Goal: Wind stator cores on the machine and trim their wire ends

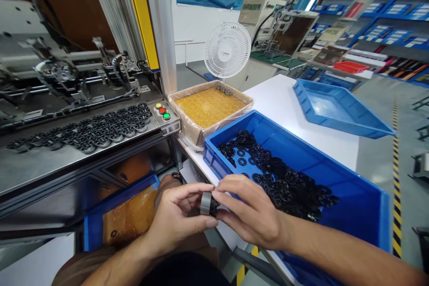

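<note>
Above my lap, my left hand (176, 214) grips a short grey cylindrical part (205, 203) between thumb and fingers. On its right end sits a black slotted plastic piece (213, 206). My right hand (251, 210) pinches that black piece from the right, its fingertips meeting those of my left hand at the top. Whether the two pieces are fully joined is hidden by my fingers. Close to my right hand, a blue bin (351, 187) holds a heap of loose black plastic discs (278, 174).
Several assembled black-and-grey parts (110, 127) stand on the machine's metal ledge (40, 165), beside a button box (164, 116). A plastic-lined carton (204, 103) has a few parts in its far corner. Behind are a white fan (228, 49) and a blue tray (335, 107).
</note>
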A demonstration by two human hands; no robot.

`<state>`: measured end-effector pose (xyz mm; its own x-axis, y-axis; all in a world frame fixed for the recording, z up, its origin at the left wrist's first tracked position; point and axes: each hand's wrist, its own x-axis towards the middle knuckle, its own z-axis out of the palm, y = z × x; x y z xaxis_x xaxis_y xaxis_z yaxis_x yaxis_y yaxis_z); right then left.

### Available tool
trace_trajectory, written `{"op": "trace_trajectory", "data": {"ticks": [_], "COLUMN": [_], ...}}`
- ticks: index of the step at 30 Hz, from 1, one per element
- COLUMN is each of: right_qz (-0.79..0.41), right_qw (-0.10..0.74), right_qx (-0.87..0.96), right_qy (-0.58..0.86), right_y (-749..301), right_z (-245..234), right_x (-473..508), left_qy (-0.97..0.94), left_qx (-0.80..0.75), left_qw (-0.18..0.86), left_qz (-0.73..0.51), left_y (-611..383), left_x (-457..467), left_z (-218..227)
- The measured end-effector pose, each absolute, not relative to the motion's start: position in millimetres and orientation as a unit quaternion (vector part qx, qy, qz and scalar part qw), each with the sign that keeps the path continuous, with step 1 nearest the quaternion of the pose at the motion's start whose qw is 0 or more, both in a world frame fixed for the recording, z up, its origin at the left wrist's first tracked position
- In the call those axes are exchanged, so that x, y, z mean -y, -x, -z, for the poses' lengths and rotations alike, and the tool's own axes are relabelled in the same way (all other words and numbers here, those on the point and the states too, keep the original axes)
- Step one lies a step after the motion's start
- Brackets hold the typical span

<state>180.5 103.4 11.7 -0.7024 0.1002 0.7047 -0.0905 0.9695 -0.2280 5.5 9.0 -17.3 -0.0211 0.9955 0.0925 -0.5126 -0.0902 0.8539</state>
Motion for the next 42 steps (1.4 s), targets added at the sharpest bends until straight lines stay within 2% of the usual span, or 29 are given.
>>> {"op": "trace_trajectory", "data": {"ticks": [5,12,14,19,21,23,24,29,33,37,42], "right_qz": [-0.083,0.045,0.041,-0.026,-0.086,-0.109,-0.104,-0.11,-0.099,-0.068,-0.019], "right_qw": [0.384,0.379,0.381,0.379,0.327,0.213,0.18,0.026,-0.029,-0.024,0.092], "right_qx": [0.92,0.922,0.921,0.925,0.935,0.904,0.885,0.853,0.857,0.875,0.883], "right_qy": [0.003,-0.058,-0.062,-0.024,0.106,0.353,0.417,0.51,0.505,0.479,0.46], "right_y": [-180.9,-183.4,-183.0,-178.9,-182.7,-192.4,-199.2,-232.8,-236.5,-229.6,-208.4], "right_z": [-13.8,-25.1,-25.1,-20.7,-16.1,-5.6,2.8,61.3,89.5,78.7,23.3], "right_x": [-103.4,-99.4,-93.0,-99.9,-128.5,-170.2,-192.1,-255.0,-252.5,-255.6,-239.5], "left_qy": [-0.373,-0.389,-0.432,-0.573,-0.574,-0.559,-0.553,-0.495,-0.529,-0.593,-0.509], "left_qx": [-0.325,-0.354,-0.391,-0.512,-0.523,-0.517,-0.515,-0.547,-0.533,-0.535,-0.527], "left_qw": [0.602,0.613,0.581,0.409,0.403,0.415,0.42,0.445,0.365,0.321,0.379], "left_qz": [-0.627,-0.589,-0.568,-0.491,-0.485,-0.498,-0.502,-0.507,-0.55,-0.509,-0.566], "left_y": [-4.6,-0.9,2.7,8.3,6.0,4.2,4.4,15.1,20.1,23.1,31.0], "left_x": [-7.3,-0.6,4.5,17.6,17.7,13.8,11.0,-0.9,-2.4,-2.7,-4.5], "left_z": [19.6,9.4,11.0,24.0,25.7,25.9,26.3,33.4,27.7,14.6,13.8]}}
